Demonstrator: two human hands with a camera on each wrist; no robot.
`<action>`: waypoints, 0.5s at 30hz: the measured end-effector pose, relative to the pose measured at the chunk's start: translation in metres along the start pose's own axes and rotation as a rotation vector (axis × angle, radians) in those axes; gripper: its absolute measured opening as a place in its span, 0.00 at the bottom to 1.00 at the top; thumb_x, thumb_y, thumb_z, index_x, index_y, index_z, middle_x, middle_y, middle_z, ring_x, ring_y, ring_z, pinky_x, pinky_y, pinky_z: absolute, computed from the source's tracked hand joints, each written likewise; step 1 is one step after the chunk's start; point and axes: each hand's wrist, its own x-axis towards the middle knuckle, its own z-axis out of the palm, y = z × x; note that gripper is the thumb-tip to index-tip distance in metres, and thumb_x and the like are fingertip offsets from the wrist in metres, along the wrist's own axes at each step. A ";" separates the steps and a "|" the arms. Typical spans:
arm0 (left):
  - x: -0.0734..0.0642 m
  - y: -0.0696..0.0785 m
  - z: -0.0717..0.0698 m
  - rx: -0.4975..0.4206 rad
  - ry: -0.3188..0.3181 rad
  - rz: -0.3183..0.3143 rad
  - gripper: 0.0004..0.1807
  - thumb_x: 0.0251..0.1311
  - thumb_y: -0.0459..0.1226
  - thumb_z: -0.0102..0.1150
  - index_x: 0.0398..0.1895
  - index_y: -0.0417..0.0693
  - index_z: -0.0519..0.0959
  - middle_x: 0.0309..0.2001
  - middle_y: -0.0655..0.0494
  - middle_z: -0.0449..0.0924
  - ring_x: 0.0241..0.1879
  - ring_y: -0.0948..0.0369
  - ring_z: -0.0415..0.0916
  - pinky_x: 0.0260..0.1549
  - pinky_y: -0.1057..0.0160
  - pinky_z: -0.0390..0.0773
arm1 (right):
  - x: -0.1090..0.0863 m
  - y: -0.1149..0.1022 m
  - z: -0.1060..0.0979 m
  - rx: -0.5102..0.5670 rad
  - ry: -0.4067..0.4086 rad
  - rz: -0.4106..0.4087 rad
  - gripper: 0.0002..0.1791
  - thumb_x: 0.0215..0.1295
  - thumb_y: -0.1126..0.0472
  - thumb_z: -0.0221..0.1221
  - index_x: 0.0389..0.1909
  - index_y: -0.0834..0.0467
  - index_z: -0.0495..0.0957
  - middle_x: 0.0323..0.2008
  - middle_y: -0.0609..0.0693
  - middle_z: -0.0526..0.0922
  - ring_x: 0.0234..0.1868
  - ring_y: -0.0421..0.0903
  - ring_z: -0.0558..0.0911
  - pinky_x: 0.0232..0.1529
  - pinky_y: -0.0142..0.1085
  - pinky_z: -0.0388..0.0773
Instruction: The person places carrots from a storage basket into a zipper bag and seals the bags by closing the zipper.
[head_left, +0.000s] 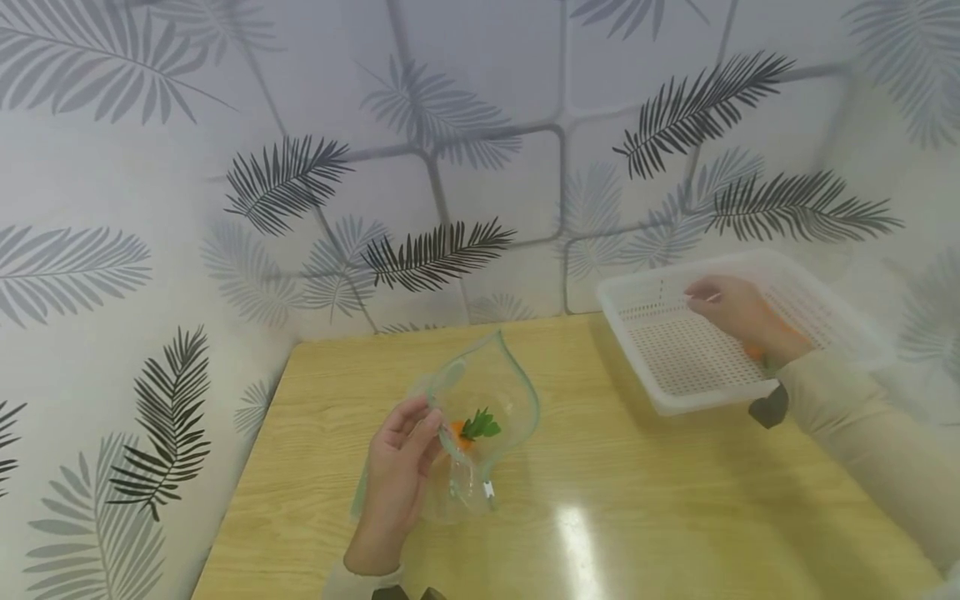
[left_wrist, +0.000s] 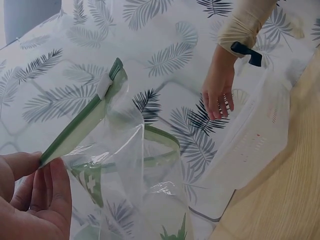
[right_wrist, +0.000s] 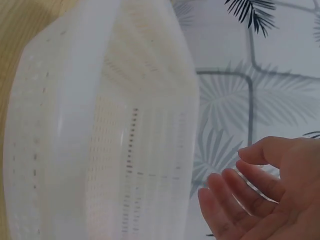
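Note:
My left hand [head_left: 397,467] pinches the edge of a clear zip bag [head_left: 506,408] between thumb and fingers. The bag's mouth gapes wide. Its green zip strip [left_wrist: 75,129] carries a white slider [left_wrist: 104,86]. Inside lies an orange thing with a green leafy top [head_left: 480,423], like a carrot. Over the white plastic basket [head_left: 660,400] hovers my right hand [head_left: 738,312]. It holds nothing, and its fingers [right_wrist: 235,185] are loosely bent in the right wrist view. Something orange [head_left: 753,352] in the basket is partly hidden behind the right wrist.
The wooden table [head_left: 600,467] reaches back to a wall [head_left: 510,192] covered in leaf-patterned sheeting. The perforated basket stands at the table's back right, its high rim near the wall. To its left, bare wood separates it from the bag.

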 end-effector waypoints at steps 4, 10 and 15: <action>0.000 0.000 0.001 0.006 0.003 -0.005 0.11 0.64 0.28 0.52 0.49 0.41 0.72 0.41 0.54 0.75 0.39 0.63 0.76 0.46 0.65 0.78 | -0.001 0.026 -0.005 -0.040 -0.036 0.065 0.20 0.69 0.60 0.50 0.53 0.72 0.68 0.49 0.72 0.72 0.50 0.66 0.71 0.51 0.60 0.67; 0.000 -0.001 0.001 0.017 0.005 -0.002 0.11 0.64 0.29 0.52 0.49 0.39 0.71 0.42 0.54 0.74 0.39 0.63 0.76 0.45 0.65 0.78 | -0.001 0.064 -0.011 -0.103 -0.114 0.173 0.24 0.68 0.59 0.48 0.54 0.77 0.64 0.49 0.76 0.69 0.50 0.70 0.69 0.51 0.62 0.65; 0.000 -0.001 0.001 0.012 -0.019 0.012 0.12 0.64 0.28 0.50 0.50 0.36 0.70 0.41 0.54 0.74 0.39 0.63 0.76 0.45 0.66 0.78 | -0.010 0.078 -0.014 -0.119 -0.177 0.218 0.27 0.67 0.57 0.47 0.57 0.76 0.61 0.52 0.76 0.68 0.50 0.70 0.68 0.51 0.62 0.65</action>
